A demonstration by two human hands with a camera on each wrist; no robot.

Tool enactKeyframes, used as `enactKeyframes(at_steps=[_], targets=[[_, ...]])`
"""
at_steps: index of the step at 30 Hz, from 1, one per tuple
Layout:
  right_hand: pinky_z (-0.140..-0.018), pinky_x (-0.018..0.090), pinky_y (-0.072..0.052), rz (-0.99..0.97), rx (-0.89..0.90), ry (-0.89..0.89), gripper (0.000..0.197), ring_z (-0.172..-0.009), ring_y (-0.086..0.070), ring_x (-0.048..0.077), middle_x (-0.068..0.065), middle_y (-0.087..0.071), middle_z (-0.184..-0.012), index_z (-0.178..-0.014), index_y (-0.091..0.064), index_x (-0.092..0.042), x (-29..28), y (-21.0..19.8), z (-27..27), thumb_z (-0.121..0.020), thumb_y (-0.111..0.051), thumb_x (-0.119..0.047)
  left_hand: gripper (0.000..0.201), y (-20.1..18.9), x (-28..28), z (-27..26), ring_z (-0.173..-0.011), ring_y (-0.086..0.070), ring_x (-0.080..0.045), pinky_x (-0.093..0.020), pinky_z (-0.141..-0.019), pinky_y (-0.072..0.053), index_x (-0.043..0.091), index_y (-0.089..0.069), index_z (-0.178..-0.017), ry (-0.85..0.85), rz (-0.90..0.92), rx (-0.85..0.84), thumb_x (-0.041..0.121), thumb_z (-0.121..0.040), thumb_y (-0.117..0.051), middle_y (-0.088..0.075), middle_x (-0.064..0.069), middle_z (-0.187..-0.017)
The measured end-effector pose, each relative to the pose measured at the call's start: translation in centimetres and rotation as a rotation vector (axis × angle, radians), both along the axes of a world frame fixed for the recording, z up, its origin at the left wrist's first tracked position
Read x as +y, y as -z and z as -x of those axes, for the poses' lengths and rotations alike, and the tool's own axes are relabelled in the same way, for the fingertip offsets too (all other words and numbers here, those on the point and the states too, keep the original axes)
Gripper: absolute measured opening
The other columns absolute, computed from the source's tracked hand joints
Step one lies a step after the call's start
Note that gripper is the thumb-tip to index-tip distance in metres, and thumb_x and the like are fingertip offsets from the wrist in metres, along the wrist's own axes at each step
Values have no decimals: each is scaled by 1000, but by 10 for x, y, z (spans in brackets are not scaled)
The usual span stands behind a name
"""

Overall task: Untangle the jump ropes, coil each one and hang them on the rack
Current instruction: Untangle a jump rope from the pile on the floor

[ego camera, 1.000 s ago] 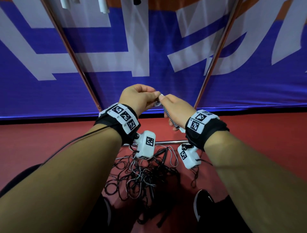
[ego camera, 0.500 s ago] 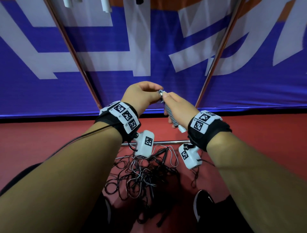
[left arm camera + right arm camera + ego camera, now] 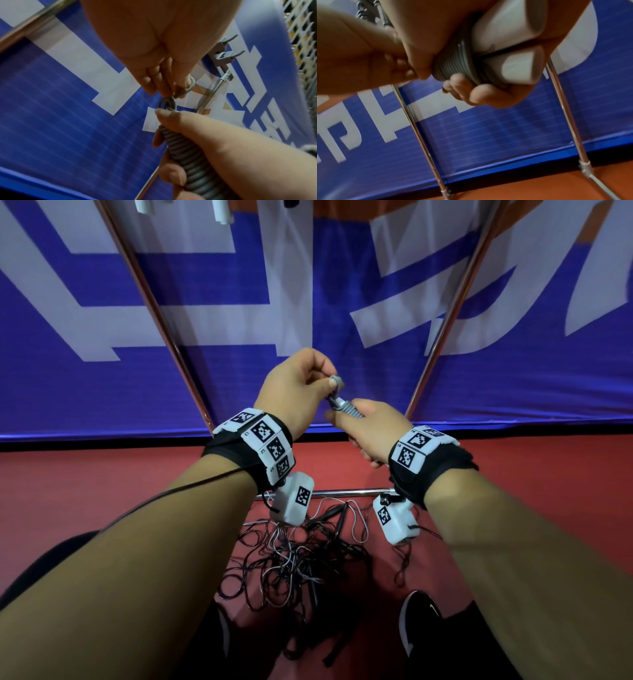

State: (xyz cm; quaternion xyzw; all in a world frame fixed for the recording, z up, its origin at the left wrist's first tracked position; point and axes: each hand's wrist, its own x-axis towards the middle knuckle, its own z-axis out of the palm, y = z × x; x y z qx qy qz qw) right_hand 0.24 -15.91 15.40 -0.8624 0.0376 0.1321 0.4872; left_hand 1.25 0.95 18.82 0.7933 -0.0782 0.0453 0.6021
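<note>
Grey cord, wound in tight ribbed turns round two white handles, forms the coiled jump rope held chest-high before a blue banner with white lettering. Its long axis runs diagonally in the head view, the looped end pointing up and away toward the banner, the handle ends pointing down and back toward the person's right wrist. The right hand has its grip clenched round the bundle, thumb laid along the top; the right wrist view shows the two smooth, blunt, matte white handle ends lying side by side, a dark gap between them, with fingertips curled beneath the windings. The left hand pinches the free loop of cord rising from the top of the bundle, finger and thumb closed on it. Behind the hands, two polished metal uprights of the rack lean apart, a crossbar near the floor joining them; grey hooks on the rack show in the left wrist view, well above the hands. On the red floor below the wrists lies a tangle of thin black and pale ropes, looped loosely over one another between the person's black shoes.
</note>
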Motion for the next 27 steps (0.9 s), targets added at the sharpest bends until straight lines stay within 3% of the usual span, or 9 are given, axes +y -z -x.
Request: enactKeyframes(at_steps=[4, 10, 12, 14, 16, 18, 22, 25, 27], targets=[[-50, 33, -47, -1, 10, 26, 46, -48, -51, 20, 2, -58, -68, -92, -68, -31, -3, 5, 0, -82, -67, -76, 13, 1, -3, -2, -88, -75, -28, -35, -82, -59, 15, -62, -95, 29, 81, 40, 3, -99, -60, -79, -9, -89], [-51, 35, -55, 152, -7, -50, 60, -51, -59, 22, 3, -62, -71, -97, -65, -23, -1, 4, 2, -83, -64, -82, 8, 1, -2, -2, -87, -78, -20, -23, -68, -57, 8, -58, -101, -39, 66, 118, 2, -105, -53, -76, -15, -95], [-51, 34, -53, 215, -4, -69, 57, -53, -62, 22, 3, -66, -72, -99, -61, -23, 1, 5, 3, -83, -67, -78, 4, 7, 2, -2, -85, -78, -18, -31, -74, -61, 8, -59, -102, -56, -20, 93, 6, -103, -55, -78, -10, -91], [-53, 37, -56, 219, 5, -64, 47, -59, -71, 26, 4, -73, -78, -101, -58, -25, 4, 8, 4, -81, -73, -65, 5, 15, 7, -4, -85, -77, -18, -42, -85, -63, 14, -62, -101, -66, -106, 85, 11, -101, -58, -78, -3, -87], [-62, 47, -65, 216, 3, -80, 43, -70, -77, 30, 6, -76, -85, -103, -55, -27, 8, 11, 5, -74, -71, -54, 7, 20, 12, -5, -85, -77, -15, -44, -88, -62, 19, -65, -98, -75, -172, 104, 18, -101, -59, -79, 3, -88], [-71, 50, -66, 235, 0, -116, 44, -74, -77, 28, 4, -76, -88, -103, -55, -27, 12, 13, 4, -69, -67, -51, 11, 22, 15, -6, -86, -77, -11, -44, -87, -63, 22, -68, -95, -89, -195, 127, 21, -100, -59, -79, 7, -88], [-62, 33, -57, 247, -20, -111, 33, -72, -76, 20, 0, -78, -87, -103, -59, -27, 12, 15, 4, -80, -78, -41, 20, 19, 16, -1, -88, -77, -13, -44, -86, -64, 24, -70, -90, -130, -198, 191, 16, -99, -55, -78, 7, -89], [-53, 26, -43, 246, -37, -114, 36, -70, -73, 15, -3, -77, -83, -103, -59, -26, 15, 16, 8, -81, -83, -41, 16, 19, 17, 3, -87, -75, -14, -43, -87, -62, 26, -71, -91, -149, -250, 203, 27, -97, -56, -78, 8, -89], [-47, 23, -40, 226, -58, -88, 36, -64, -70, 13, -2, -76, -82, -103, -59, -24, 17, 11, 12, -81, -83, -41, 16, 14, 17, 9, -83, -73, -15, -39, -85, -60, 26, -72, -94, -146, -295, 179, 35, -99, -60, -76, 6, -85]])
